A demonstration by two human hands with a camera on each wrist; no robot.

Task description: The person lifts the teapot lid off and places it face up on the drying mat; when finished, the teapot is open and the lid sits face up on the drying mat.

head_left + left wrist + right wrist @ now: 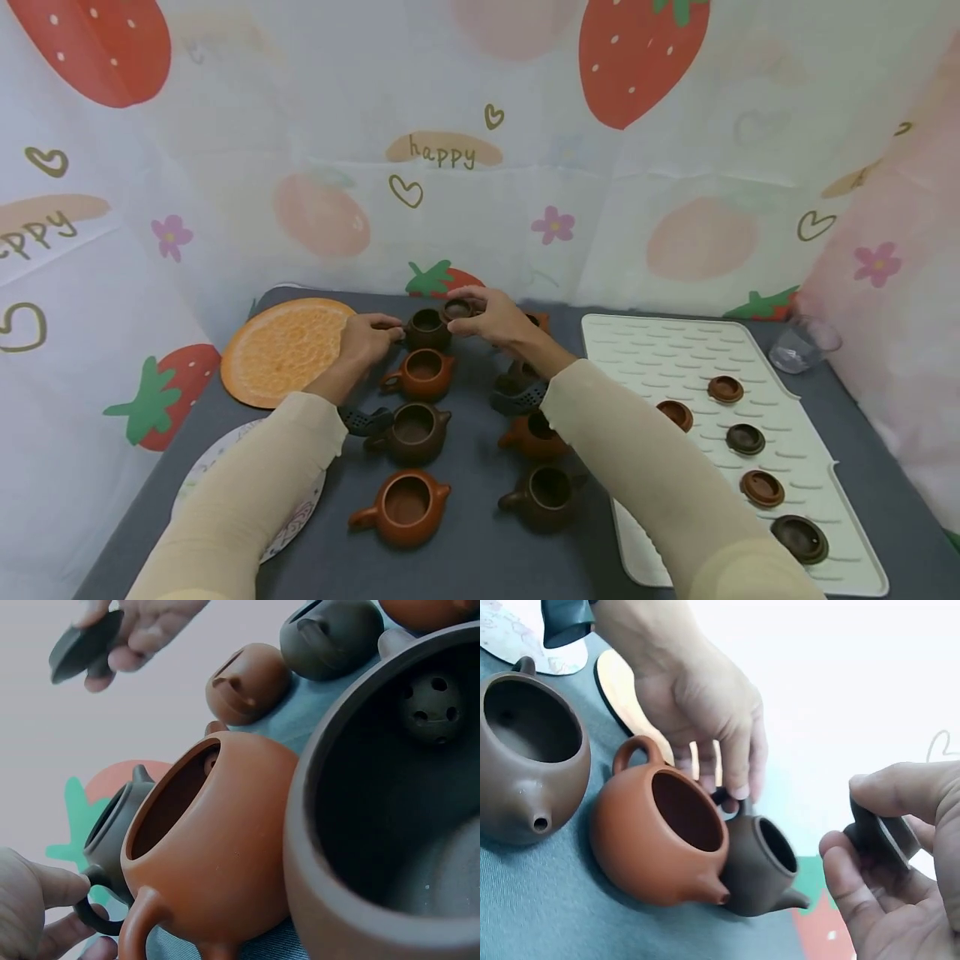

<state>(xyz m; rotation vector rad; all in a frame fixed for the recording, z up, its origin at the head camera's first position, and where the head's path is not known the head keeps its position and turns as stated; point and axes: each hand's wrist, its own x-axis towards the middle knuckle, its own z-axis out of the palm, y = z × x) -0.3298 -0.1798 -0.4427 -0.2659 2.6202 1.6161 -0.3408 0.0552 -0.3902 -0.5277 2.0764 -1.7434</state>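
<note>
At the far end of a column of lidless clay teapots sits a small dark brown teapot (pixel 427 332), its spout to the right. My left hand (pixel 363 340) pinches this teapot's loop handle (pixel 96 921) between thumb and fingers. Just right of the opening, my right hand (pixel 491 318) holds a dark teapot lid (pixel 881 838), raised clear of the pot with its hollow underside visible in the head view. Directly in front of the dark pot stands a reddish-brown teapot (pixel 423 375), then a larger brown teapot (pixel 414 433) and another reddish one (pixel 407 508).
A second column, including a dark teapot (pixel 549 497) and a reddish teapot (pixel 542 437), stands partly under my right arm. Several lids lie on a white ridged mat (pixel 637 350) at right. A glass (pixel 797 346), an orange round mat (pixel 281 354) and a patterned plate (pixel 300 521) flank them.
</note>
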